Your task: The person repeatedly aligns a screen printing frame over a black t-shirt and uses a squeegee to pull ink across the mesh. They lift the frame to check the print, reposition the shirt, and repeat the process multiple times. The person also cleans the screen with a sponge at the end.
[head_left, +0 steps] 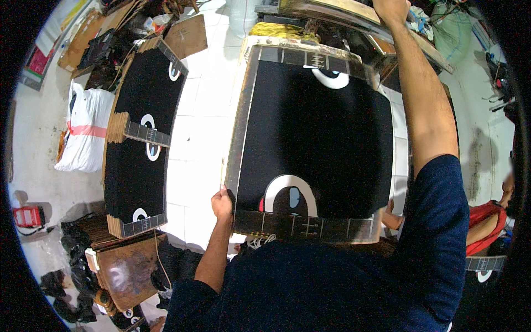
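A black panel (332, 144) with white eye-like prints at both ends lies in front of me inside a pale, worn frame with dark gridded strips along its short ends. My left hand (222, 203) is closed on the frame's left edge (232, 176). My right arm reaches up to the top edge of the view, where my right hand (391, 12) is beside a long wooden bar (343, 12); its fingers are mostly cut off, so their grip is unclear. A folded yellow item (279, 30) lies beyond the panel.
Stacked black printed boards (138, 88) stand on the left beside a white bundle (83, 149). A wooden board (119, 276) and black bags are at lower left. Another person's hand (391, 220) and a red garment (487, 216) are at right, near another printed panel (478, 288).
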`<state>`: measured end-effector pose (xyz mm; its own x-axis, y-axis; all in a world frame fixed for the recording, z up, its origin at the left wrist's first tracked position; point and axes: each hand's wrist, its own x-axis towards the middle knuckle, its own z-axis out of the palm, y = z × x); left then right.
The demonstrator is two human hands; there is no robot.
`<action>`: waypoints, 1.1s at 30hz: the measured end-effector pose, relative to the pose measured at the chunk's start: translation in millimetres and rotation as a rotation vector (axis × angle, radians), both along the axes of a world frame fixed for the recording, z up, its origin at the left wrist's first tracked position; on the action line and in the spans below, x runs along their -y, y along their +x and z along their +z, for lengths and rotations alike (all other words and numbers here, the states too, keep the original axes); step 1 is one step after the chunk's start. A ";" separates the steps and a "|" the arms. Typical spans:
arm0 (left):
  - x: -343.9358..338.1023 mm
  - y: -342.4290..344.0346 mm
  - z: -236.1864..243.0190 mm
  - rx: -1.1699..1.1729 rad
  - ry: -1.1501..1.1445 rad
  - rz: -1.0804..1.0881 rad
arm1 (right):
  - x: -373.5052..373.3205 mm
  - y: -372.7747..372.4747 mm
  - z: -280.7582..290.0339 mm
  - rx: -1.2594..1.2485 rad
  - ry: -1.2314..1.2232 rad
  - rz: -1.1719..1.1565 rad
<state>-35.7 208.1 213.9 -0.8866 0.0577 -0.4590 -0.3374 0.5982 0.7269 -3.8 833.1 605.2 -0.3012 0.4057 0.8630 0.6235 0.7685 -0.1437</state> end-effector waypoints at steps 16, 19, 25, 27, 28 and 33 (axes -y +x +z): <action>24.5 -31.2 72.4 -0.218 -0.347 -0.606 | -19.5 -17.6 36.4 0.030 -0.026 -0.070; 15.3 -35.0 80.1 -0.237 -0.357 -0.616 | -23.0 -21.9 44.6 0.043 -0.032 -0.039; 7.3 -36.0 87.3 -0.204 -0.427 -0.602 | -24.8 -27.7 57.3 0.056 -0.074 -0.042; 3.7 -37.6 89.0 -0.219 -0.430 -0.602 | -25.8 -29.0 59.7 0.043 -0.053 -0.036; 1.9 -38.3 89.9 -0.226 -0.431 -0.599 | -26.5 -29.7 60.9 0.054 -0.073 -0.051; -7.0 -39.4 94.9 -0.227 -0.405 -0.572 | -32.0 -29.3 63.9 0.065 -0.088 -0.044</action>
<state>-75.1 215.1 308.8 -0.8443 0.4046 -0.3514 0.2402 0.8719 0.4268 -33.1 865.1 669.1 -0.3359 0.4931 0.8025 0.6663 0.7266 -0.1676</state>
